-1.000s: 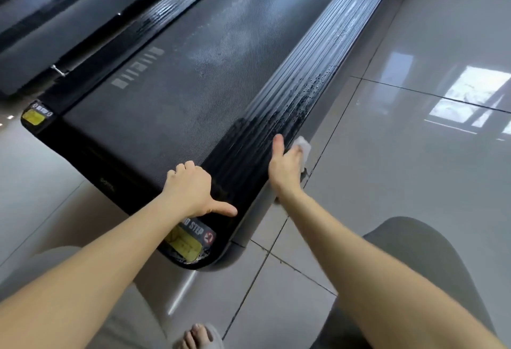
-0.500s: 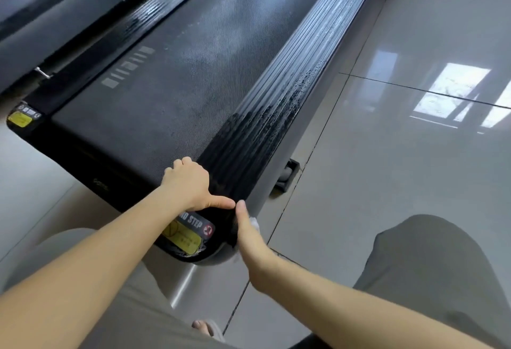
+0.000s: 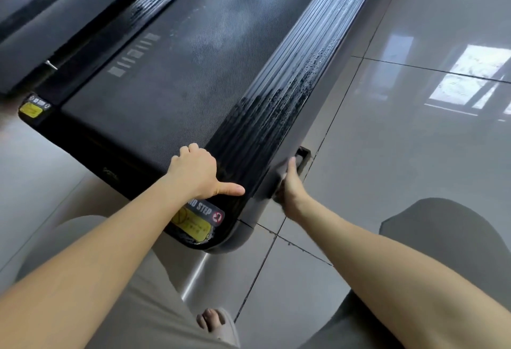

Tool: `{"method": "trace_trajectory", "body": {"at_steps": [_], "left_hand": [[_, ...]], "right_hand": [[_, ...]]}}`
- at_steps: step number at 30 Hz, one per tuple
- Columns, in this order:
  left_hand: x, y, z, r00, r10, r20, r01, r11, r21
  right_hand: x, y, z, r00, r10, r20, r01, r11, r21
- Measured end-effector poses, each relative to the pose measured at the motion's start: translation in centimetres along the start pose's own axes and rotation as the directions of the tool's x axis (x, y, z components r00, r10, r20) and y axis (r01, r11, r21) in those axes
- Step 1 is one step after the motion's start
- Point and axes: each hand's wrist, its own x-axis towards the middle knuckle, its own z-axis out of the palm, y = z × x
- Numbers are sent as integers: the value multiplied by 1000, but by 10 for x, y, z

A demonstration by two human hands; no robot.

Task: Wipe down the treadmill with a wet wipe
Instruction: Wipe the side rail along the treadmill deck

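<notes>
The black treadmill [image 3: 193, 77] stretches away from me, its ribbed right side rail [image 3: 276, 116] streaked wet. My left hand [image 3: 197, 173] rests on the rear end of the belt, fingers curled under and thumb stretched right toward the rail. My right hand [image 3: 290, 191] presses against the grey outer side of that rail, thumb pointing up, just behind a small black bracket [image 3: 302, 156]. It is motion-blurred. The wet wipe is hidden under this hand.
A yellow "NO STEP" label [image 3: 199, 220] marks the near right corner, another yellow label [image 3: 31, 110] the left corner. Glossy grey floor tiles [image 3: 414, 155] lie to the right. My knees [image 3: 448, 238] and a sandalled foot [image 3: 213, 319] are below. A second machine [image 3: 41, 16] stands at left.
My right hand slid back along the rail's side to the rear corner, then forward again to just behind the bracket. The left hand has stayed on the belt.
</notes>
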Motion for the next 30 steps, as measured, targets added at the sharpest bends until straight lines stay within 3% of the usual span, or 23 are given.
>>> {"method": "trace_trajectory", "body": {"at_steps": [5,10,13,18,23,26,30], "left_hand": [[1,1,-2,1000,6,-3,-6,1000,18],[1,2,-3,1000,-8,-10,8,1000,-4],[3,1,-4,1000,-8,-5,8,1000,14],[5,2,-2,1000,-10,-2,10,1000,3],[3,1,-5,1000,-19,15,19,1000,-12],[2,0,-5,999,-17,28,18,999,-32],[6,-1,-3,1000,-12,23,14,998,-56]], "right_hand": [[-64,27,24,978,204,34,-203,979,-24],[-92,-23,42,988,150,32,-149,989,-22],[-100,-40,37,988,108,111,-109,994,9],[-107,-16,31,980,157,120,-139,979,-149],[-87,28,29,956,289,43,-279,946,-163],[-51,32,23,963,256,86,-252,966,-50],[0,-4,-1,1000,-11,-23,11,1000,24]]}}
